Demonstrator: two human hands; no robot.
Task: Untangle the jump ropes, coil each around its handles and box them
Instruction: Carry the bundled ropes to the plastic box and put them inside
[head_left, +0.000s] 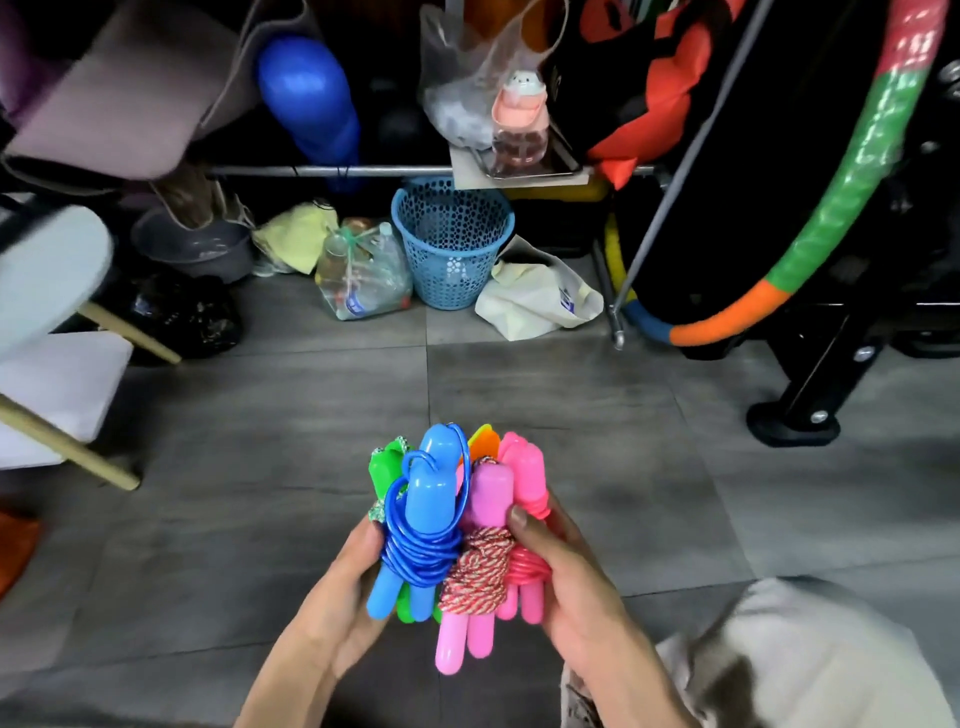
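Bundle of coiled jump ropes held upright at frame 6 o'clock above grey floor (322, 426): blue rope (423, 525) at bundle's 9 o'clock, green rope (383, 467) behind it, pink twine-wound rope (480, 561) centre, hot-pink rope (527, 483) at 3 o'clock, orange handle (480, 439) at 12 o'clock. Left hand (343, 587) cupped round the blue side, fingers hidden behind; right hand (571, 577) curled round the pink side, thumb pressed on pink handle. Blue basket (451, 244) at 12 o'clock, well apart.
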